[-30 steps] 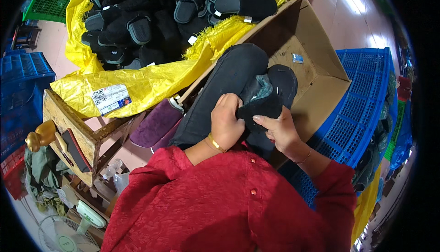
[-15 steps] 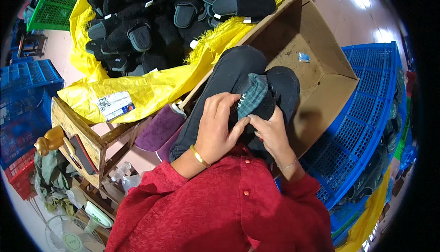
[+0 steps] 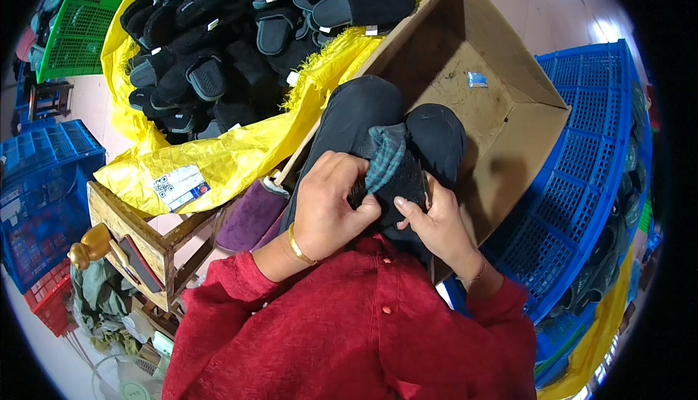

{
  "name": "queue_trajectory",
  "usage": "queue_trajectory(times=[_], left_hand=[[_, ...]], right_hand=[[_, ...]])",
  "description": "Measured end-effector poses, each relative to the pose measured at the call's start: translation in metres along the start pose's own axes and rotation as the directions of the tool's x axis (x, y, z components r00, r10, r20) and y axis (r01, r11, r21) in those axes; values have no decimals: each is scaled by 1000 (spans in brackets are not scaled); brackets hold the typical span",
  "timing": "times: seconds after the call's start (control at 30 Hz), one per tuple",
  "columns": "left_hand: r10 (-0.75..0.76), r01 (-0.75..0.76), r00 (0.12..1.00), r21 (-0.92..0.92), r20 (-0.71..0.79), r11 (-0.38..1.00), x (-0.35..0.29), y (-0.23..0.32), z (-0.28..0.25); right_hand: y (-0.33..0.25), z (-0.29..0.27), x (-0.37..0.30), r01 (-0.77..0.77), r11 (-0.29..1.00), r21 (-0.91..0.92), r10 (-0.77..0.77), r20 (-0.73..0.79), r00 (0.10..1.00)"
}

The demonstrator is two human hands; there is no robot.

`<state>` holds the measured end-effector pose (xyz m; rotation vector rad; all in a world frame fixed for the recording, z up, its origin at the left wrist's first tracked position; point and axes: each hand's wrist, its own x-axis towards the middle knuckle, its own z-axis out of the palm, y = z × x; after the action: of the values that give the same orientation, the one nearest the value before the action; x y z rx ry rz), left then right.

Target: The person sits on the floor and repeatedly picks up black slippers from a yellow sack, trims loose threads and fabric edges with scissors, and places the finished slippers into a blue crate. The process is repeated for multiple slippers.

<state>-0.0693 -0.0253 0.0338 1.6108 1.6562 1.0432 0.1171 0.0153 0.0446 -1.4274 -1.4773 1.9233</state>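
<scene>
Over my lap is a soft slipper upper (image 3: 387, 156), with teal-and-black plaid cloth on one face and fuzzy black material on the other. My left hand (image 3: 329, 198) is closed on its left edge, fingers curled around the plaid part and thumb pressed in. On the other side, my right hand (image 3: 440, 231) holds the black edge, its fingers behind and its thumb bent in front. The upper's lower end is dark against my trousers and hard to make out.
Ahead lies a yellow woven sack (image 3: 218, 171) heaped with black slippers (image 3: 207, 76). An open cardboard box (image 3: 520, 142) stands at right, beside a blue plastic basket (image 3: 563, 204). A worn wooden stand (image 3: 127, 236) and purple slippers (image 3: 247, 214) are at left.
My hands have moved apart, thumbs no longer meeting. The plaid cloth is more bunched, with more of the black face showing between my hands. The view has shifted slightly.
</scene>
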Motion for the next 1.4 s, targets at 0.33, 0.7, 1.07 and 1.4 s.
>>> queue_trajectory(times=[0.33, 0.7, 1.07, 1.4], left_hand=[[-48, 62, 991, 106, -128, 992, 11, 16, 3], [31, -1, 993, 249, -115, 969, -25, 14, 2], [54, -14, 992, 322, -115, 947, -21, 10, 21], [367, -391, 730, -88, 576, 916, 16, 18, -40]], right_hand=[[1, 15, 39, 96, 993, -65, -93, 57, 994], [22, 31, 53, 202, 968, 148, -205, 4, 979], [20, 0, 28, 217, 904, -367, -298, -181, 937], [-25, -8, -25, 643, 615, -455, -597, 263, 758]])
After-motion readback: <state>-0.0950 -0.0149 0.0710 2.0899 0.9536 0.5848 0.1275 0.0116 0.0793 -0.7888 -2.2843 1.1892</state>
